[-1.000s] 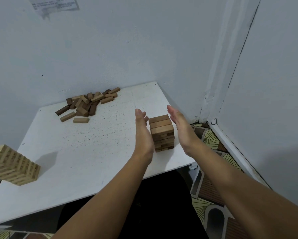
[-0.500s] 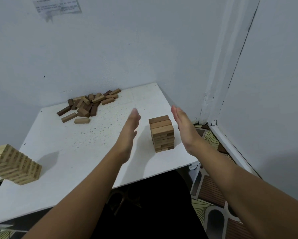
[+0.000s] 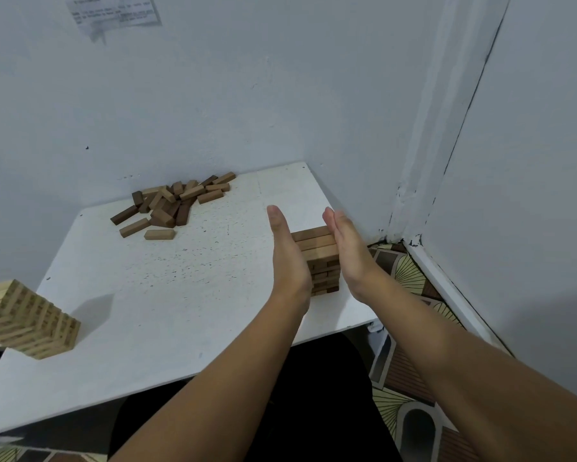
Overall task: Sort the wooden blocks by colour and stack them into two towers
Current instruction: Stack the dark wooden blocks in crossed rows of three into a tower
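I am pressing my left hand [image 3: 289,258] and right hand [image 3: 349,253], both flat-palmed, against the brown wooden block tower [image 3: 320,261] on the white table [image 3: 167,295].

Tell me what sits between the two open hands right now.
The head view shows the dark brown tower standing between the left hand and the right hand, both flat palms close against its sides on the white table.

Two block towers on white table [image 3: 167,315]: one dark brown tower [image 3: 320,265], one pale tower [image 3: 27,323], partly cut by left frame edge. One loose pile of brown blocks [image 3: 172,205], roughly twenty, exact count unclear from overlap. Two hands: left hand [image 3: 287,258], right hand [image 3: 349,251]. One paper notice [image 3: 113,11] on wall.
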The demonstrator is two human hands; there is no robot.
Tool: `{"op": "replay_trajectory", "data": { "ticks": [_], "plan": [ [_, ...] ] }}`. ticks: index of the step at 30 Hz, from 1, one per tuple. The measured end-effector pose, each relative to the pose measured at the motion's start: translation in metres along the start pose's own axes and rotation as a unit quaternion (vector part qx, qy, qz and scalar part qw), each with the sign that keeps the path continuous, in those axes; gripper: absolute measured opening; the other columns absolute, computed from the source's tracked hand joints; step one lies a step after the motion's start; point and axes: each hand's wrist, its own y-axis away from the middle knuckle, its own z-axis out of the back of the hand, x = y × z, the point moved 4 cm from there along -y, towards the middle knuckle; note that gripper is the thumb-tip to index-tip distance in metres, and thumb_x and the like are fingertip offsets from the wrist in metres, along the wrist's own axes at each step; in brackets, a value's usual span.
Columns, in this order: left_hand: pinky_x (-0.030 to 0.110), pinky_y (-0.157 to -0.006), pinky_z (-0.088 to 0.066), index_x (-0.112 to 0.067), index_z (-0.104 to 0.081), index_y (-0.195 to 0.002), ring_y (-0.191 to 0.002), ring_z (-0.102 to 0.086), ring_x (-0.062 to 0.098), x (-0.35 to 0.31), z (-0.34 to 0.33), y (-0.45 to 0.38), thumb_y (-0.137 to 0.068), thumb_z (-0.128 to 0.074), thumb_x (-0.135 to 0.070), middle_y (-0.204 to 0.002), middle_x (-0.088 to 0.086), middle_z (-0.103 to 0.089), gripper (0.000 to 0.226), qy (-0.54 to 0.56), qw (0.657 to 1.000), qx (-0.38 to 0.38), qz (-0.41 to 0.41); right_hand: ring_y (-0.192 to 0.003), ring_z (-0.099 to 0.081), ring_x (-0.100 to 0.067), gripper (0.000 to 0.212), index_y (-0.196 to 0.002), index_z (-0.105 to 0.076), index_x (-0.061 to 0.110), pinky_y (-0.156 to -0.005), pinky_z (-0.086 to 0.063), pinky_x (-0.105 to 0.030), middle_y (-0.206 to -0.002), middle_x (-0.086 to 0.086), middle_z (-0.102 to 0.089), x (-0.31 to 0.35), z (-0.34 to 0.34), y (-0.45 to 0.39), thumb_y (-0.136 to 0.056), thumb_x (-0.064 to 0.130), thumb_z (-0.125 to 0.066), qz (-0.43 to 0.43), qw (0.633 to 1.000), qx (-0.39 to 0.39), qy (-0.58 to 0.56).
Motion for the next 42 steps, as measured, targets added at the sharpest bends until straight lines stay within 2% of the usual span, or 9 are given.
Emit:
{"op": "replay_trajectory", "data": {
  "ticks": [4, 7, 10, 17, 21, 26, 30, 37, 42],
  "plan": [
    [0.041, -0.125, -0.022, -0.04, -0.036, -0.158, -0.149, -0.034, 0.005, 0.004, 0.004, -0.005, -0.082, -0.018, -0.096, -0.159, -0.021, -0.04, 0.096, -0.014, 1.0, 0.003, 0.0, -0.152, -0.016, 0.002, 0.063, -0.161, -0.027, 0.031, -0.122, -0.008, -0.031, -0.167, 0.017, -0.025, -0.001, 0.0, 0.0, -0.106, 0.061, -0.021, 0.002, 1.0, -0.001, 0.001],
    [0.025, -0.102, -0.039, -0.042, -0.055, -0.132, -0.11, -0.061, -0.009, 0.006, 0.001, -0.006, -0.095, -0.019, -0.082, -0.115, -0.031, -0.066, 0.065, -0.031, 0.999, -0.012, 0.003, -0.149, -0.023, 0.002, 0.06, -0.159, -0.032, 0.029, -0.12, -0.013, -0.028, -0.164, 0.015, -0.032, -0.002, -0.001, 0.001, -0.107, 0.058, -0.021, 0.005, 1.0, -0.004, -0.002],
    [0.018, -0.083, -0.043, -0.045, -0.058, -0.103, -0.078, -0.065, -0.019, 0.003, -0.002, 0.0, -0.1, -0.018, -0.074, -0.077, -0.039, -0.068, 0.05, -0.053, 0.998, -0.016, 0.003, -0.151, -0.024, -0.001, 0.059, -0.158, -0.034, 0.03, -0.128, -0.012, -0.039, -0.162, 0.016, -0.035, -0.004, -0.001, -0.001, -0.108, 0.058, -0.021, 0.005, 1.0, -0.006, -0.005],
    [0.017, -0.074, -0.041, -0.04, -0.055, -0.095, -0.058, -0.059, -0.022, 0.003, -0.004, 0.002, -0.104, -0.017, -0.067, -0.057, -0.04, -0.06, 0.047, -0.02, 1.0, -0.022, 0.01, -0.148, -0.031, -0.001, 0.075, -0.154, -0.042, 0.034, -0.128, -0.016, -0.044, -0.154, 0.021, -0.045, -0.006, -0.002, -0.003, -0.091, 0.071, -0.026, 0.001, 1.0, -0.004, 0.002],
    [0.024, -0.096, -0.045, -0.041, -0.057, -0.123, -0.078, -0.063, -0.015, 0.012, 0.001, -0.008, -0.1, -0.021, -0.075, -0.07, -0.037, -0.065, 0.055, -0.008, 1.0, -0.027, 0.0, -0.147, -0.032, -0.001, 0.063, -0.155, -0.041, 0.031, -0.128, -0.016, -0.042, -0.155, 0.018, -0.045, -0.005, -0.001, -0.003, -0.104, 0.063, -0.024, 0.007, 1.0, -0.009, -0.007],
    [0.035, -0.117, -0.034, -0.038, -0.045, -0.152, -0.136, -0.05, 0.003, 0.017, 0.003, -0.014, -0.085, -0.02, -0.092, -0.138, -0.028, -0.056, 0.09, 0.002, 1.0, -0.008, -0.004, -0.148, -0.031, -0.002, 0.059, -0.157, -0.037, 0.032, -0.125, -0.017, -0.037, -0.159, 0.012, -0.042, -0.004, 0.002, -0.002, -0.107, 0.058, -0.022, 0.012, 0.999, -0.024, -0.019],
    [0.018, -0.07, -0.045, -0.045, -0.057, -0.092, -0.068, -0.069, -0.013, 0.015, 0.002, -0.007, -0.097, -0.012, -0.078, -0.072, -0.029, -0.072, 0.056, -0.017, 1.0, -0.012, 0.016, -0.15, -0.029, -0.003, 0.064, -0.161, -0.03, 0.025, -0.129, -0.015, -0.039, -0.163, 0.01, -0.036, -0.008, 0.004, -0.002, -0.107, 0.058, -0.021, 0.004, 0.999, -0.028, -0.043],
    [0.018, -0.063, -0.046, -0.04, -0.057, -0.085, -0.06, -0.067, -0.012, 0.017, -0.002, -0.004, -0.1, -0.011, -0.073, -0.065, -0.025, -0.071, 0.059, -0.005, 1.0, 0.0, 0.024, -0.105, -0.055, 0.008, 0.06, -0.156, -0.039, 0.029, -0.103, -0.036, -0.03, -0.118, 0.028, -0.056, -0.013, 0.003, 0.0, -0.107, 0.059, -0.02, -0.022, 0.999, -0.018, -0.045],
    [0.017, -0.061, -0.047, -0.039, -0.06, -0.085, -0.063, -0.069, -0.008, 0.016, -0.001, -0.002, -0.099, -0.012, -0.074, -0.069, -0.021, -0.074, 0.061, -0.002, 1.0, 0.005, 0.021, -0.114, -0.055, 0.004, 0.062, -0.156, -0.041, 0.026, -0.103, -0.036, -0.03, -0.137, 0.017, -0.057, -0.012, 0.002, 0.002, -0.107, 0.059, -0.02, -0.031, 0.999, -0.012, -0.043]
  ]
}}
